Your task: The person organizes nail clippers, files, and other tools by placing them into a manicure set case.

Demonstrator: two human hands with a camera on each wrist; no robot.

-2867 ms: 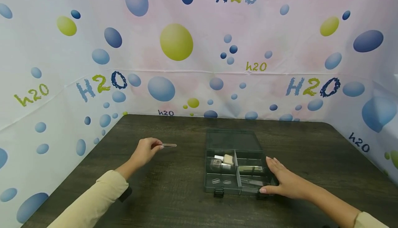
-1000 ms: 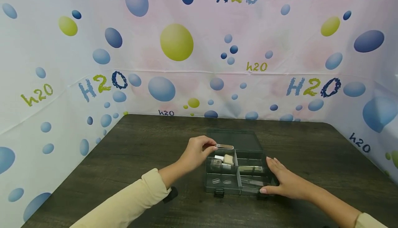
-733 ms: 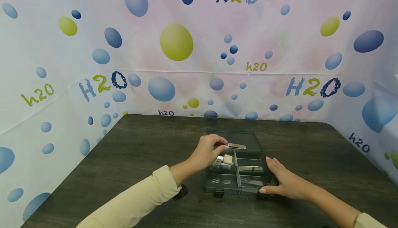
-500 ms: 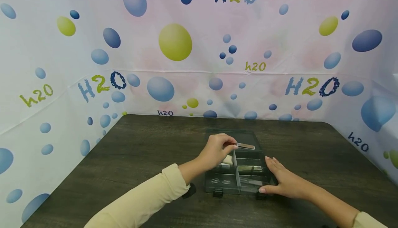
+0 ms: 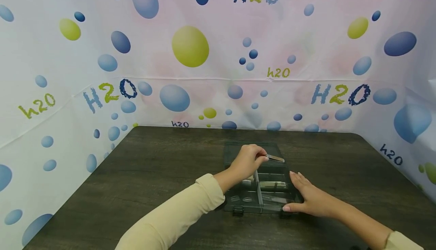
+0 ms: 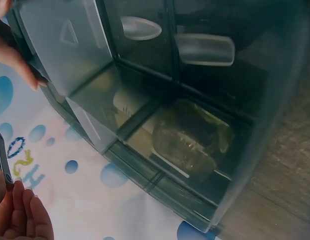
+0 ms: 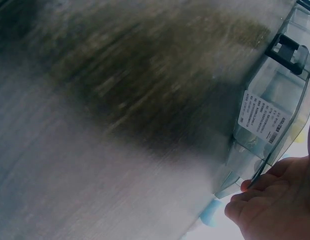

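My left hand (image 5: 248,161) pinches a nail clipper (image 5: 275,158) between thumb and fingertips. In the head view the clipper overlaps the open lid, just beyond the right back compartment of a translucent dark box (image 5: 246,209). The left wrist view shows the same clipper (image 6: 2,155) with its pivot near the fingertips. My right hand (image 5: 313,199) rests against the box's right side, fingers extended along the wall and thumb at the front corner. Under my left hand, small bottles (image 6: 187,140) lie in a left compartment, mostly hidden in the head view.
Two clear nail-shaped pieces (image 5: 247,199) lie in the front left compartment. To the right are a greenish long item (image 5: 273,185) and a flat translucent strip (image 5: 275,199). A pale divider (image 5: 259,195) separates them. Black latches (image 5: 238,211) protrude at the front.
My left hand has carried the nail clipper rightward from over the table to above the box, now covering most of the bottles. My right hand stays at the box's side.
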